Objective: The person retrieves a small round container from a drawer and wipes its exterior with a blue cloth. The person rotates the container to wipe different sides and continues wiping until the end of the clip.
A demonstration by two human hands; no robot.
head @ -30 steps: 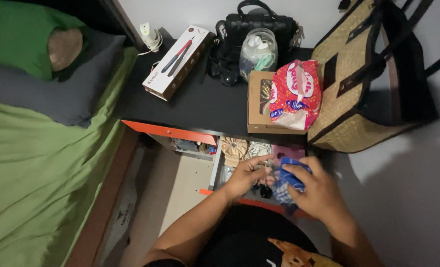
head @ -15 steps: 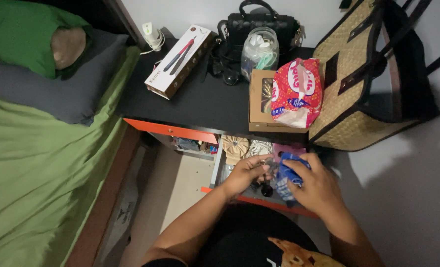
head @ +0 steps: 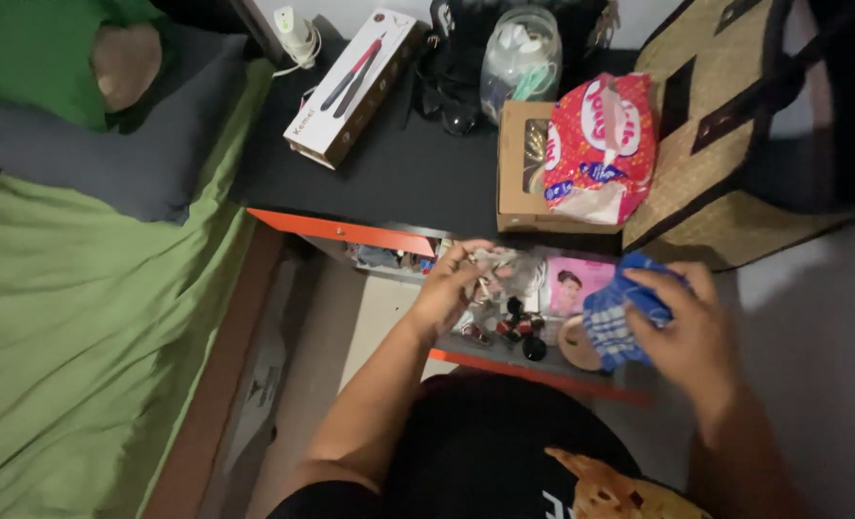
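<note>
- Small dim bedroom corner, seen from above: black tabletop [head: 418, 173] against the wall, green bedsheet [head: 72, 327] to the left with a grey pillow [head: 110, 154] at its head.
- On the tabletop: long white box [head: 355, 86] with a hair tool pictured on it, clear jar [head: 519, 58], brown cardboard box [head: 524, 168] with a red and white packet [head: 596, 144] leaning on it, woven straw bag [head: 706, 144] at the right.
- Below the tabletop edge, open drawer with an orange front [head: 336, 231]; holds small dark bottles [head: 514, 322], a pink card [head: 576, 284] and other bits too small to tell apart.
- Left hand [head: 451, 288] over the drawer, fingers curled closed on a crinkly clear wrapper [head: 500, 264] with small pieces inside.
- Right hand [head: 692, 332] just right of the drawer, closed around a blue checked cloth [head: 615, 317], bunched up, one end hanging down over a round tan object [head: 574, 344].
- Handling, as a judgement: cloth soft, light and limp, not fragile; safe to pinch anywhere, best gathered at the middle or taken by 2 corners to stop it trailing into the drawer.
- Wrapper likely light, slippery and easy to crush; better held at its gathered top than squeezed around the contents.
- Against 0.5 s ago: hands then close together over the drawer, now well apart; right hand and cloth shifted to the right, left hand staying above the drawer contents.
- Tabletop items unchanged in place.
</note>
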